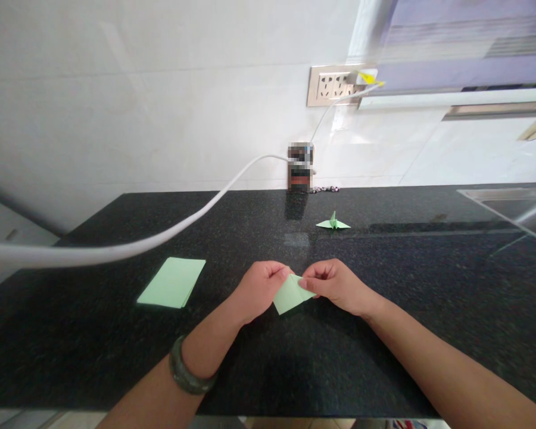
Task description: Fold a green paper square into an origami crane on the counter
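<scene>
Between my two hands is a small folded sheet of light green paper (289,296), held just above the dark countertop. My left hand (259,287) pinches its upper left edge between thumb and fingers, and a bangle sits on that wrist. On the other side, my right hand (335,285) grips the right corner, thumb on top. The fingertips hide parts of the paper's upper edge. A finished green paper crane (333,222) stands farther back on the counter. Left of my hands lies a stack of green paper sheets (172,282).
A white cable (178,229) sweeps across the left side to a blurred-out device (300,167) leaning on the wall. A beaded strand (325,189) lies beside it. The wall socket (335,86) holds a plug. A metal sink (518,208) borders the black countertop (397,268) at right.
</scene>
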Demonstrator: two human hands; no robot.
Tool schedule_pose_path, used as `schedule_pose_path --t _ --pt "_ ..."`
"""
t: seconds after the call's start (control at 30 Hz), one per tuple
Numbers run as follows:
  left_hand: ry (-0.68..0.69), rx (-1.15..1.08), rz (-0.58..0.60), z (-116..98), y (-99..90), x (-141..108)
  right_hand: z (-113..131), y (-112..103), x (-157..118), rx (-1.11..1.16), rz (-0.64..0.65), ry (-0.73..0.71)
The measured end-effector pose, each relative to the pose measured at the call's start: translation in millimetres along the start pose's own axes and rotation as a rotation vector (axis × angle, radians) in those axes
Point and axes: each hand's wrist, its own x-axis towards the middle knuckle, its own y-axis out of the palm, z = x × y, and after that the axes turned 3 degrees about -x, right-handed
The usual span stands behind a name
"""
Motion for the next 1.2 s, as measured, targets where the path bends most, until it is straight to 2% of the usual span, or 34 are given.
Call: schedule_pose_path --t 0.2,0.4,0.53,0.83,1.0,1.1,1.2 --pt "0.041 0.075 -0.030 2.2 1.4 0.2 1.9 2.8 0.1 -0.007 0.003 -0.027" --pt "0.031 0.130 -0.062 2.0 3.8 -1.2 4.9 5.5 0.1 -0.031 -0.080 -0.078" --pt "0.047 0.123 -0.091 -0.1 5.9 -2.2 5.0 6.4 0.5 -0.023 -0.083 -0.080" --pt "0.068 -0.021 -0.205 -3.6 2.4 -1.6 2.9 0.6 2.7 -0.036 -0.185 -0.068" --pt "0.054 -0.051 -0.243 -2.7 -4.3 0.1 1.5 -8.6 2.4 -0.066 -0.193 -0.084" --pt "0.053 -0.113 -0.326 0.1 -9.8 3.5 2.7 -16.2 3.3 -0.059 -0.263 -0.071" --pt "0.053 -0.229 -0.356 0.6 -11.0 6.0 6.4 -16.9 3.9 0.071 -0.352 -0.025"
